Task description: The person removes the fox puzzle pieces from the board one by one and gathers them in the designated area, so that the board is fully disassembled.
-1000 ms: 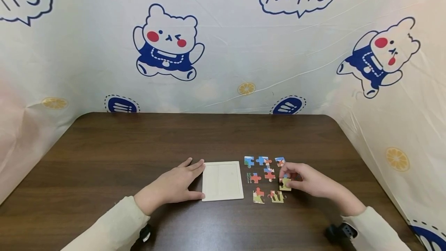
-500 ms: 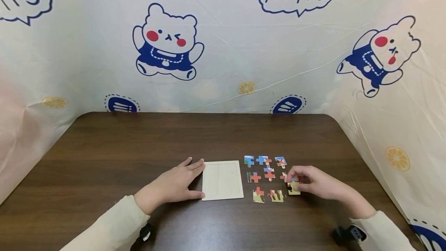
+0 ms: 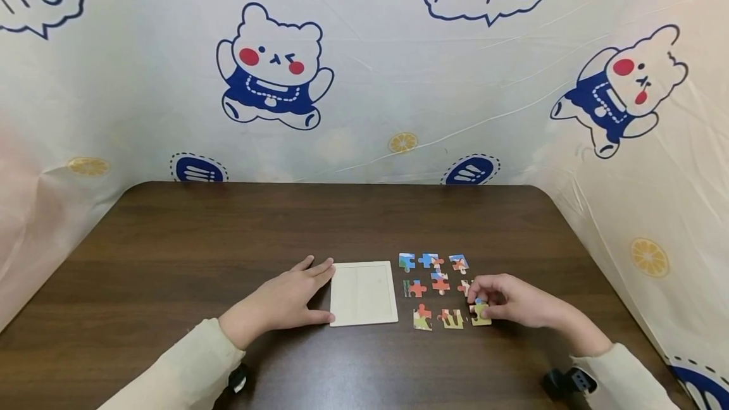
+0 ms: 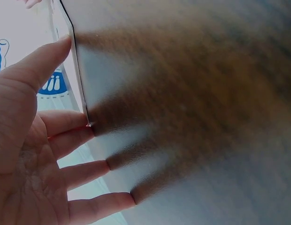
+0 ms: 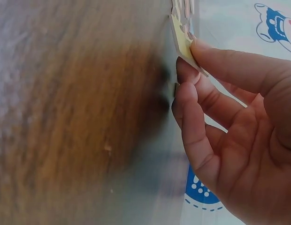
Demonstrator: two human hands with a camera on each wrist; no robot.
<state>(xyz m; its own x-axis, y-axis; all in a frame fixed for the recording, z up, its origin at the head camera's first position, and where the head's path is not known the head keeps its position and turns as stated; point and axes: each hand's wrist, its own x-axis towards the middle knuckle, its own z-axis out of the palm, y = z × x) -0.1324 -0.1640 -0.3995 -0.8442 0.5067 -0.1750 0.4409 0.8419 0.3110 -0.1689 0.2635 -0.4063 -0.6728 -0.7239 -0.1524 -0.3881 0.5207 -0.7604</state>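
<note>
A pale square puzzle board [image 3: 363, 296] lies flat with a thin outline near its rim. My left hand [image 3: 285, 300] rests at the board's left side, thumb and fingertips touching its edge and the fingers spread. In the left wrist view, the fingers [image 4: 87, 171] reach down to the tabletop. My right hand [image 3: 518, 301] pinches a yellow-green jigsaw piece [image 3: 481, 315] at the lower right of the loose pieces. The right wrist view has the thumb [image 5: 225, 65] on the face of that piece, close to the table, with the other fingers curled beneath.
Several jigsaw pieces lie in loose rows right of the board, among them a blue one [image 3: 407, 262], a red one [image 3: 440, 283] and a yellow striped one [image 3: 452, 319]. The right hand partly covers another piece [image 3: 464, 288]. Behind the brown table [image 3: 319, 220] hangs a printed curtain [image 3: 364, 81].
My right hand has shifted right and slightly nearer with the yellow-green jigsaw piece, bringing it to the right end of the front row. The left hand and board have stayed put.
</note>
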